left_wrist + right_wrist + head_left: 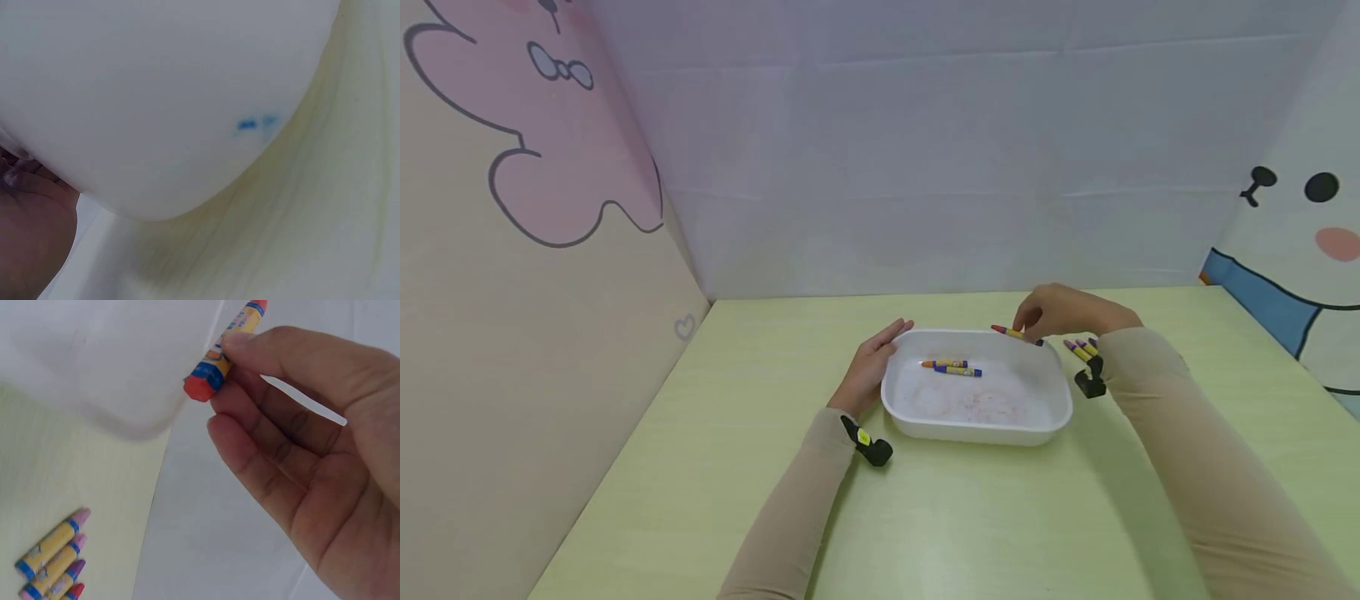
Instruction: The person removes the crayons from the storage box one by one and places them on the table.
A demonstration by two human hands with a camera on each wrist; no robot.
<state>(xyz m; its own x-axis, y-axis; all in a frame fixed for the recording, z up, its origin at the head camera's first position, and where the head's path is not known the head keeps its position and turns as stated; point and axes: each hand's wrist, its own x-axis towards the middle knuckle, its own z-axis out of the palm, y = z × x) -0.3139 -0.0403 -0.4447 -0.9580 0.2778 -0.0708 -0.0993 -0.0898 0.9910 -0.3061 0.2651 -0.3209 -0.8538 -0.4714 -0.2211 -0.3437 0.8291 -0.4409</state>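
A red crayon (234,337) with a yellow and blue wrapper is pinched between the thumb and fingers of my right hand (300,419). In the head view that hand hovers over the back right rim of a white plastic tray (977,433). Two crayons lie inside the tray, an orange one (936,363) and a blue one (958,372) side by side. My left hand (871,367) rests against the tray's left side, fingers extended along its rim. The left wrist view shows the tray's outer wall (175,112) with small blue marks.
Several crayons, including a pink one (53,547), lie in a row on the light green table (970,517) right of the tray, partly hidden by my right wrist in the head view. A white sheet (925,167) hangs behind the table, with printed panels on both sides.
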